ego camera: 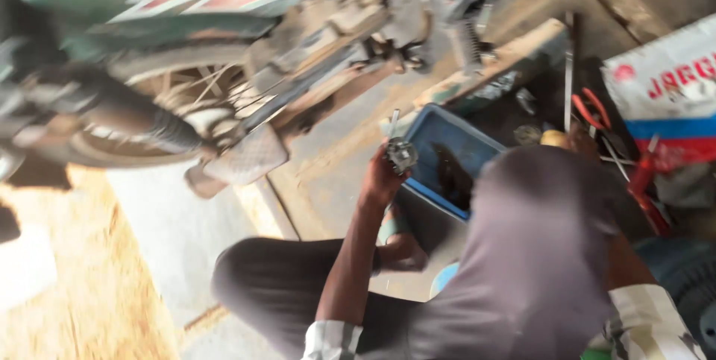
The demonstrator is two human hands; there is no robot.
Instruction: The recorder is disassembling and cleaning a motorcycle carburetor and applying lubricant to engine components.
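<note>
1. The left hand (382, 181) was raised and closed around a small metal part (400, 153), a grey toothed piece with a thin pin standing up from it. The picture was blurred, so its exact kind could not be told.
2. To do this step well, in my judgement, the grip should stay firm at the lower body of the part, with the pin kept upright and the part held over the blue plastic tray (447, 153), so that anything loose falls into the tray and not onto the concrete floor (328, 166).
3. The right hand was hidden behind the grey-clothed knee (537, 256); I cannot tell whether it was open or closed.
4. The metal part was inside the left fingers, just beside the near left corner of the blue tray and slightly above it.
5. The motorcycle (224, 54) stood beyond the hand, well apart from the part, its footrest (250, 157) toward the left.
6. Red-handled pliers (593, 110) lay past the far right corner of the tray, near a white printed sack (671, 84).
</note>
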